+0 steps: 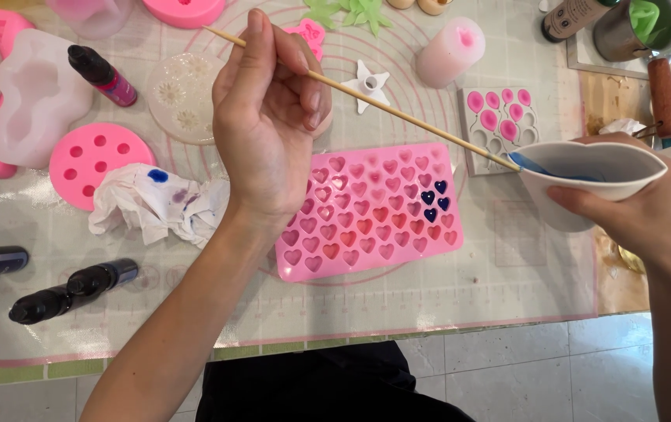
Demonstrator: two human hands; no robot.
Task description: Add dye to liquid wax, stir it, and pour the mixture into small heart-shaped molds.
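Nearest us lies the pink silicone heart mould (369, 211) on the table (445, 297). Above it our left hand (265, 117) pinches a thin wooden skewer (398, 113), fingers pressed together. Right of the mould, our right hand (640, 215) grips a small white paper cup (593, 176) (blue liquid inside), the skewer's tip dipped in.

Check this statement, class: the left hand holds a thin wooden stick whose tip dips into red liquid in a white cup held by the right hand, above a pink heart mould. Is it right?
Not quite. The head view shows the liquid is blue, not red. The rest stands: the left hand holds the wooden stick, its tip in the white cup held by the right hand, above the pink heart mould.
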